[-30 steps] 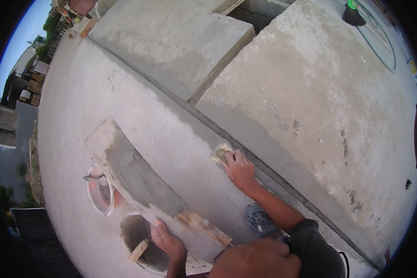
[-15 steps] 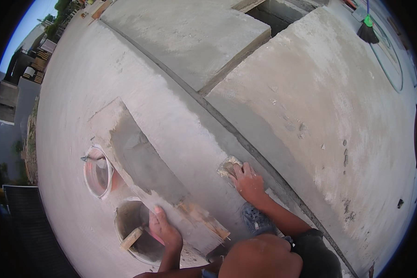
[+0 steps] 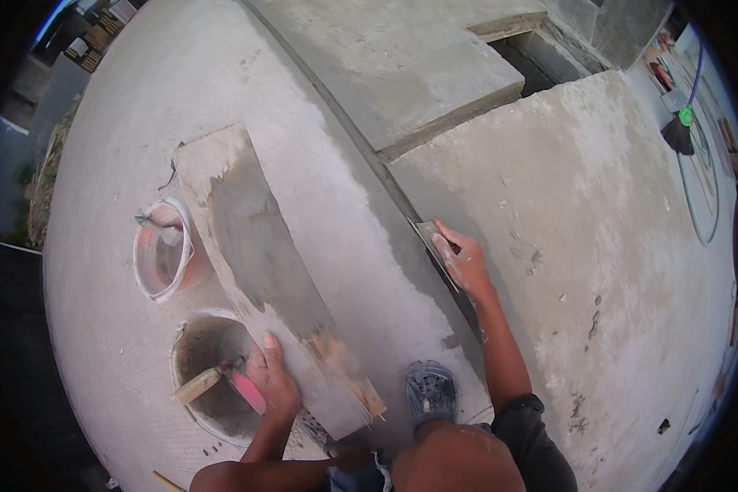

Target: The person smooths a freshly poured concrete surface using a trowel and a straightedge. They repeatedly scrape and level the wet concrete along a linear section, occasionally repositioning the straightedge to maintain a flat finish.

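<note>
My right hand (image 3: pixel 465 261) grips a flat finishing trowel (image 3: pixel 428 234), its thin blade tilted on edge along the dark groove (image 3: pixel 394 184) in the concrete. At the left, my left hand (image 3: pixel 272 381) is closed on the near-left edge of a long wooden board (image 3: pixel 209 160), thumb on top, other fingers partly hidden. Grey wet mortar (image 3: pixel 262 217) is spread over the board. Beside that hand a round bucket (image 3: pixel 184 348) holds a tool with a wooden handle (image 3: pixel 197 385). Something pink (image 3: pixel 248 392) shows against my left fingers; I cannot tell what it is.
A smaller reddish bucket (image 3: pixel 162 283) with a tool inside stands behind the first. Far right of centre, a rectangular opening (image 3: pixel 541 61) cuts into the slab. A broom (image 3: pixel 678 133) and a hose (image 3: pixel 697 225) lie at the right edge. My shoe (image 3: pixel 431 389) is near the groove.
My right hand has moved up and away from me, from the smoothed strip to the groove, and the trowel has turned onto its edge. My left hand stays at the board. The view has shifted.
</note>
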`<action>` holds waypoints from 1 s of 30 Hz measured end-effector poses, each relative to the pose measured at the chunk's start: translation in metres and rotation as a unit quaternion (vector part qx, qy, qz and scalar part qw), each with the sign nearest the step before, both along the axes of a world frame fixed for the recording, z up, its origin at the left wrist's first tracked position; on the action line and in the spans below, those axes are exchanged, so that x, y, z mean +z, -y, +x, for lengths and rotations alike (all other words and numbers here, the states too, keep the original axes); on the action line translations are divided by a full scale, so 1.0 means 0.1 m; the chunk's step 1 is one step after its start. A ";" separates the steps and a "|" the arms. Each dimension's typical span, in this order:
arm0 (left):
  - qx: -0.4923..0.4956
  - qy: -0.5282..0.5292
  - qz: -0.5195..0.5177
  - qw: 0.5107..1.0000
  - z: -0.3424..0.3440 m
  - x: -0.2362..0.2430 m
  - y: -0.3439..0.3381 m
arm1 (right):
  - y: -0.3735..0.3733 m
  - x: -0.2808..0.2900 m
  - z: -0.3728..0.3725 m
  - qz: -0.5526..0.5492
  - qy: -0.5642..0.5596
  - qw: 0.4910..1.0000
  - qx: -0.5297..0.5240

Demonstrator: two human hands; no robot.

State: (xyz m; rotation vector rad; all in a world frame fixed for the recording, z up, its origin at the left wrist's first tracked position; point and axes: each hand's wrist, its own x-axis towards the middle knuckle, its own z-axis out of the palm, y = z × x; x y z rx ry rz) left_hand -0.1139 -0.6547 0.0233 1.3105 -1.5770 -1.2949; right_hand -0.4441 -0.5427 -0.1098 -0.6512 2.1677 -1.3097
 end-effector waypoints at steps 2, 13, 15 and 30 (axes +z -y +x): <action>-0.007 0.014 -0.009 1.000 0.00 -0.01 0.00 | -0.01 -0.05 -0.04 -0.001 0.003 1.000 -0.007; -0.019 -0.020 0.004 1.000 0.06 -0.06 0.02 | -0.10 -0.10 -0.01 0.055 0.007 0.998 0.012; -0.004 -0.050 0.005 0.999 0.17 -0.19 0.07 | -0.19 -0.15 0.01 0.046 0.014 0.999 0.015; -0.012 -0.040 0.014 0.999 -0.04 0.02 -0.01 | 0.13 -0.01 -0.19 0.073 0.032 0.996 0.026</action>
